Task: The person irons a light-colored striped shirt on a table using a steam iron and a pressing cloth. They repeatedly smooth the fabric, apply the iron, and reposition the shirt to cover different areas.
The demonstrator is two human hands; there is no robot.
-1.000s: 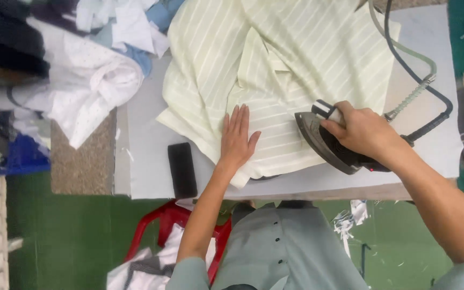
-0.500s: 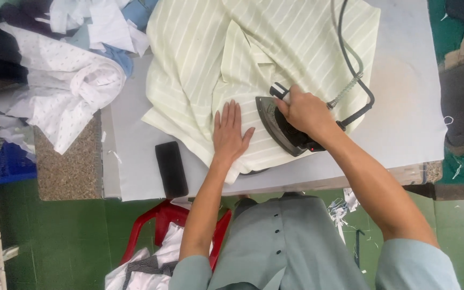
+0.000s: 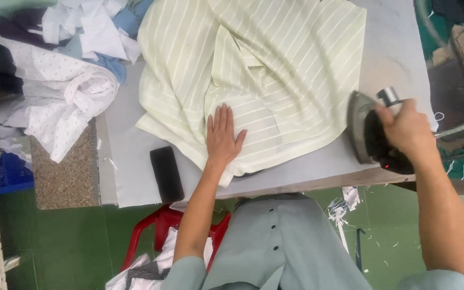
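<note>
A pale green shirt with white stripes lies spread on the grey ironing table. My left hand rests flat on the shirt's near edge, fingers together and pointing away from me. My right hand grips the handle of a dark clothes iron, tilted up on its side at the table's right front corner, just off the shirt. The iron's cord arcs up and away to the right.
A black phone lies on the table to the left of my left hand. White and blue clothes are heaped at the left. A red plastic chair with cloth stands below the table on the green floor.
My right hand has lifted the iron off the shirt and carried it right to the table's corner, tilting it up. My left hand stays pressed on the shirt.
</note>
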